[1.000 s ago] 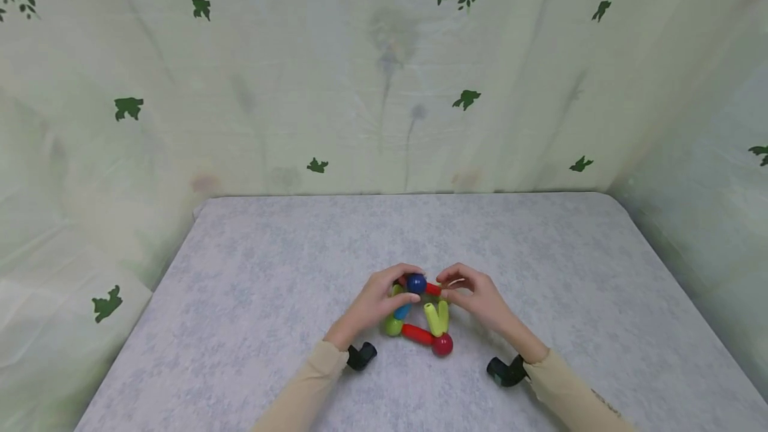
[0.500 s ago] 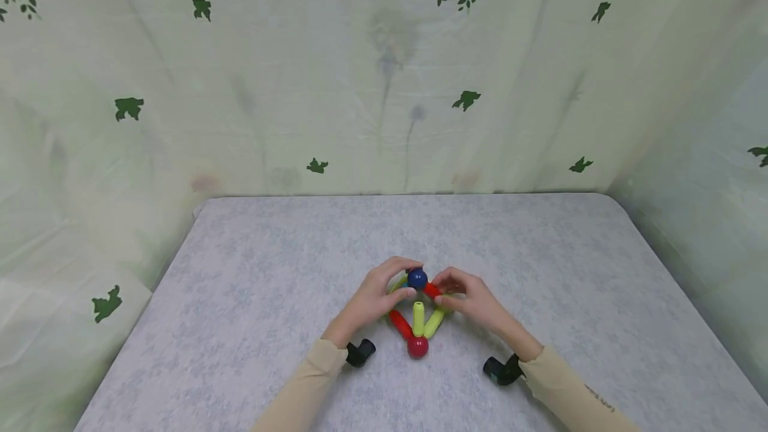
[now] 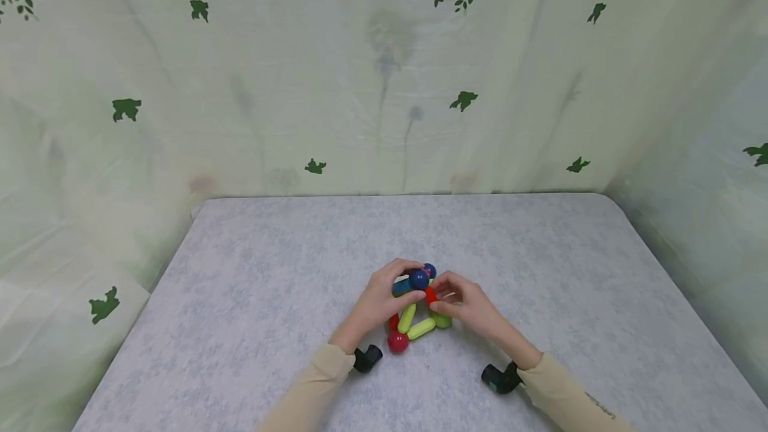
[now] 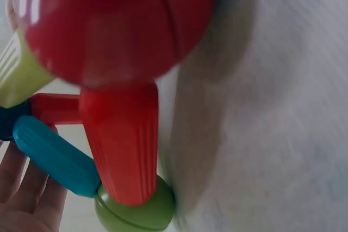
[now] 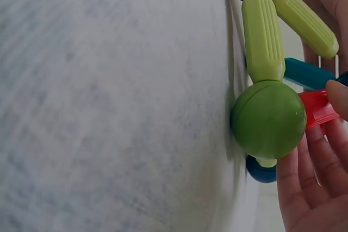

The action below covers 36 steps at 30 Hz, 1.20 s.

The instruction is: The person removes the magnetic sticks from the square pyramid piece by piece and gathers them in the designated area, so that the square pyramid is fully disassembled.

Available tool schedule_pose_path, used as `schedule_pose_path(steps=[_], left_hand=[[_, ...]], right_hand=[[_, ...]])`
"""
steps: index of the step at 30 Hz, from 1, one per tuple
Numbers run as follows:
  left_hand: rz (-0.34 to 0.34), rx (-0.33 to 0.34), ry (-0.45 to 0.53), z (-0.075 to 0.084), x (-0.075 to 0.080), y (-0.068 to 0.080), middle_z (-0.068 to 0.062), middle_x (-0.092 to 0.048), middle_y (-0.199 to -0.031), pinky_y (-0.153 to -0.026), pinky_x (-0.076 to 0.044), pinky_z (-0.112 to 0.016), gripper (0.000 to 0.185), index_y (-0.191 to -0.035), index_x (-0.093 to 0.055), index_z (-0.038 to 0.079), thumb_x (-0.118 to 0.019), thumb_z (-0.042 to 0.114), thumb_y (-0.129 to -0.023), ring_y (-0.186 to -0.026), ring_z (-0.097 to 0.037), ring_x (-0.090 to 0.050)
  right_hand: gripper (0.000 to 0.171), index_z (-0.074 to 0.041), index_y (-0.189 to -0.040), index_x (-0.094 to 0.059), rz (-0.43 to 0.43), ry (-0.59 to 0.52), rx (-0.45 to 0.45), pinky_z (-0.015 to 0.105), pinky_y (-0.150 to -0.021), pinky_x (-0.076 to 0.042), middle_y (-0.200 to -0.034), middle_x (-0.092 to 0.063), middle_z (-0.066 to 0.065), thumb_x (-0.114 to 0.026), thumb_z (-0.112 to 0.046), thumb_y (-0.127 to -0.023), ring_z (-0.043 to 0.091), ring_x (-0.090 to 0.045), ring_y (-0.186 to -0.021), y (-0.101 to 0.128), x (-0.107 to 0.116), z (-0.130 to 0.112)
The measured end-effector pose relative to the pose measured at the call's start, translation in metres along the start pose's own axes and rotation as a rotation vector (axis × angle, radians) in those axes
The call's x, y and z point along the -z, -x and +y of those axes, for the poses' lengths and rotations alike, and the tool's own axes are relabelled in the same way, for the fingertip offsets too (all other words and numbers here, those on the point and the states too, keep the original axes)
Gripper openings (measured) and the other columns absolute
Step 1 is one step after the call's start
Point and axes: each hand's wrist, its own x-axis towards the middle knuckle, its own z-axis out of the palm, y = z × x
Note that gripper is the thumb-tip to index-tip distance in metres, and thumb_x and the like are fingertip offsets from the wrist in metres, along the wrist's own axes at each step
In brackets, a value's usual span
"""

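Currently, as I read my feed, the step in hand is fitting a side strut into a ball-and-stick frame (image 3: 422,329) that stands on the near middle of the worktop (image 3: 270,319). The person's left hand (image 3: 379,292) grips the upper dark blue ball (image 3: 419,279) between thumb and fingers; the right hand (image 3: 471,299) pinches the red rod (image 3: 431,295) running off it. That rod's long axis slopes down from the blue ball, toward the near side and slightly right, its lower end pointing at the right green ball (image 3: 443,321). I cannot tell whether the two touch.

I judge the next move calls for lining that end up with the green ball while the left keeps the top steady. A lime rod (image 3: 407,318) rises from the near red ball (image 3: 398,341), leaning right and far, its upper end free. On the left, a teal rod (image 4: 57,156) climbs from the left green ball (image 4: 136,210) to the upper blue ball.
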Motion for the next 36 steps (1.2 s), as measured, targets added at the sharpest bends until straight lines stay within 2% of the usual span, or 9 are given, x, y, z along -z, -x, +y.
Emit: schedule_pose_path(steps=[4, 10, 15, 19, 22, 25, 29, 32, 36], left_hand=[[0.013, 0.009, -0.007, -0.001, -0.003, -0.001, -0.006, -0.06, -0.117, -0.092, -0.047, -0.032, 0.04, -0.121, -0.057, 0.004, -0.072, 0.013, -0.085, -0.108, -0.018, -0.056], [-0.006, -0.002, 0.033, -0.003, -0.003, -0.001, -0.007, -0.06, -0.119, -0.091, -0.048, -0.034, 0.037, -0.123, -0.056, 0.004, -0.068, 0.014, -0.089, -0.108, -0.018, -0.057], [-0.024, 0.007, 0.065, -0.004, -0.002, -0.001, -0.009, -0.06, -0.122, -0.09, -0.048, -0.037, 0.037, -0.125, -0.055, 0.003, -0.064, 0.016, -0.092, -0.108, -0.019, -0.057], [0.002, 0.027, 0.101, -0.005, 0.001, -0.003, -0.011, -0.06, -0.123, -0.094, -0.047, -0.038, 0.037, -0.127, -0.054, 0.001, -0.062, 0.013, -0.093, -0.111, -0.02, -0.057], [0.011, 0.01, 0.097, -0.005, 0.004, -0.004, -0.012, -0.06, -0.123, -0.095, -0.045, -0.038, 0.037, -0.127, -0.054, 0.001, -0.062, 0.01, -0.092, -0.112, -0.022, -0.057], [-0.012, -0.015, 0.071, -0.004, 0.005, -0.004, -0.012, -0.06, -0.123, -0.095, -0.045, -0.038, 0.037, -0.127, -0.054, 0.002, -0.063, 0.011, -0.092, -0.113, -0.024, -0.057], [-0.02, -0.013, 0.067, -0.003, 0.003, -0.002, -0.011, -0.06, -0.123, -0.096, -0.044, -0.04, 0.038, -0.127, -0.055, 0.003, -0.065, 0.012, -0.091, -0.113, -0.023, -0.056], [-0.007, -0.017, 0.076, -0.003, 0.002, 0.0, -0.008, -0.061, -0.121, -0.096, -0.044, -0.04, 0.038, -0.125, -0.057, 0.005, -0.067, 0.012, -0.09, -0.112, -0.02, -0.056], [-0.002, -0.017, 0.106, 0.004, 0.001, 0.0, -0.012, -0.061, -0.119, -0.095, -0.045, -0.045, 0.035, -0.122, -0.057, 0.001, -0.068, 0.007, -0.089, -0.109, -0.024, -0.057]], right_hand=[[0.024, -0.002, -0.108, -0.058, 0.007, 0.001, -0.005, 0.031, -0.078, -0.051, -0.102, -0.062, 0.008, -0.069, -0.012, -0.089, 0.023, -0.06, -0.091, -0.001, -0.002, -0.001], [0.024, -0.002, -0.106, -0.057, 0.009, -0.002, -0.045, 0.028, -0.077, -0.052, -0.101, -0.061, 0.007, -0.069, -0.012, -0.089, 0.022, -0.059, -0.09, 0.0, -0.005, -0.001], [0.024, -0.002, -0.107, -0.057, 0.017, -0.023, -0.036, 0.029, -0.076, -0.052, -0.1, -0.061, 0.007, -0.069, -0.011, -0.089, 0.022, -0.059, -0.09, 0.001, -0.007, -0.001], [0.025, -0.001, -0.108, -0.057, 0.027, -0.042, -0.031, 0.03, -0.076, -0.052, -0.101, -0.061, 0.007, -0.069, -0.01, -0.088, 0.023, -0.059, -0.09, 0.003, -0.009, 0.0], [0.026, -0.001, -0.108, -0.057, 0.029, -0.051, -0.039, 0.031, -0.076, -0.052, -0.103, -0.061, 0.008, -0.07, -0.01, -0.088, 0.023, -0.059, -0.092, 0.004, -0.011, 0.0], [0.023, -0.002, -0.108, -0.058, 0.034, -0.055, -0.055, 0.028, -0.077, -0.052, -0.104, -0.062, 0.007, -0.068, -0.01, -0.089, 0.022, -0.06, -0.093, 0.006, -0.009, -0.003], [0.016, 0.002, -0.107, -0.058, 0.074, -0.058, -0.042, 0.026, -0.077, -0.052, -0.103, -0.063, 0.014, -0.062, -0.002, -0.091, 0.029, -0.061, -0.094, 0.006, -0.001, -0.016], [0.017, 0.006, -0.108, -0.058, 0.118, -0.04, -0.015, 0.035, -0.082, -0.052, -0.105, -0.062, 0.019, -0.06, 0.003, -0.091, 0.034, -0.06, -0.096, 0.0, 0.005, -0.024], [0.024, 0.001, -0.113, -0.06, 0.123, 0.031, 0.038, 0.049, -0.093, -0.045, -0.112, -0.062, 0.014, -0.063, 0.003, -0.089, 0.032, -0.057, -0.107, -0.012, 0.009, -0.006]])
